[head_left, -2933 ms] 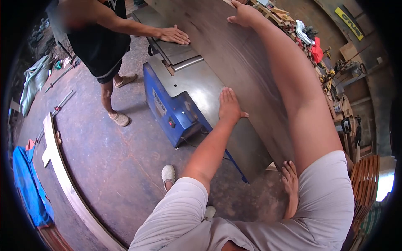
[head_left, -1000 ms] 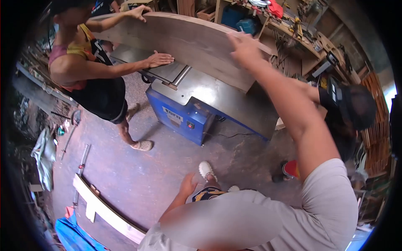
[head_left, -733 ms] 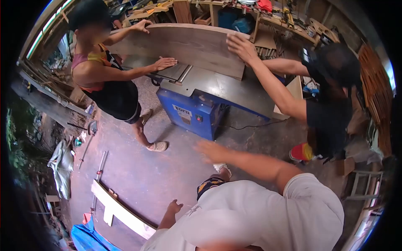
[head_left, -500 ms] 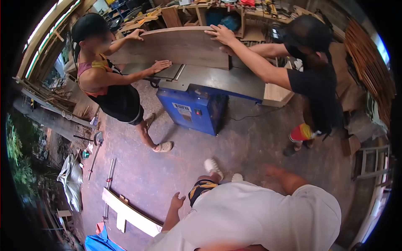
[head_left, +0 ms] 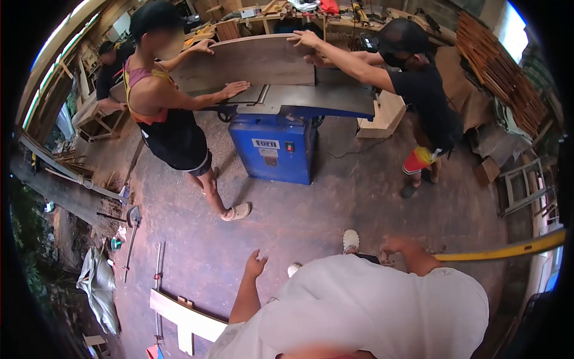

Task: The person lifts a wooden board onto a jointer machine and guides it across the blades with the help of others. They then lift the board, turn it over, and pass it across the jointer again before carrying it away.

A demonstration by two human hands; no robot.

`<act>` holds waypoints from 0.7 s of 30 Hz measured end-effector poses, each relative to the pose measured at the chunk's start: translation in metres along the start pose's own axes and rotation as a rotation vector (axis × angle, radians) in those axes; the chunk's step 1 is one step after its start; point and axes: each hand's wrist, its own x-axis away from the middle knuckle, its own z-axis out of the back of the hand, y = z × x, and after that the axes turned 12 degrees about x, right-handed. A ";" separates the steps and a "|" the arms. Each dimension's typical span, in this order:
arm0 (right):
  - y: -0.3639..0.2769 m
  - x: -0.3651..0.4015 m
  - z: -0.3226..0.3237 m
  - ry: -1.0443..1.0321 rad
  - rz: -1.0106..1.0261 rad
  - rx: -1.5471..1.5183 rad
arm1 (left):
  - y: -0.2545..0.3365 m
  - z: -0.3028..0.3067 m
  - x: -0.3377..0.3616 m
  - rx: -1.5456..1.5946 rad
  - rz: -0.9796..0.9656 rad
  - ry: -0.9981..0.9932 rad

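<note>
My left hand [head_left: 256, 263] is held out low over the floor, with its fingers apart and nothing in it. A cream T-shaped wooden piece [head_left: 190, 317] lies on the floor below it. My right hand [head_left: 399, 245] is stretched forward, blurred, so its fingers cannot be made out. Close to my right forearm a long yellow bar, like a spirit level [head_left: 508, 248], reaches in from the right edge; whether I touch it cannot be told. Ahead, two people hold a wide wooden board [head_left: 251, 63] on edge on a blue jointer [head_left: 272, 149].
A metal bar clamp [head_left: 159, 263] lies on the floor at left. A cluttered workbench [head_left: 269, 18] runs along the back. Stacked wood strips [head_left: 499, 69] and a metal ladder [head_left: 526, 185] stand at right. Another person [head_left: 110, 78] is at far left.
My view has shifted, and the yellow bar has come into sight at right. The board has slid slightly left in view, with both people's hands still on it. A further person shows at far left.
</note>
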 end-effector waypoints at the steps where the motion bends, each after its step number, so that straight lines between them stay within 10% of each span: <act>1: 0.000 -0.075 -0.074 0.325 0.328 -0.027 | -0.020 0.007 0.005 -0.012 -0.032 0.002; 5: -0.143 -0.014 0.004 0.189 0.416 -0.290 | -0.134 0.039 0.051 -0.240 0.204 -0.069; 10: -0.172 -0.049 0.009 0.402 0.565 -0.270 | -0.241 0.045 0.090 -0.220 0.265 -0.065; 21: -0.099 -0.092 -0.044 0.246 0.357 0.082 | -0.126 0.081 0.079 0.007 0.205 0.082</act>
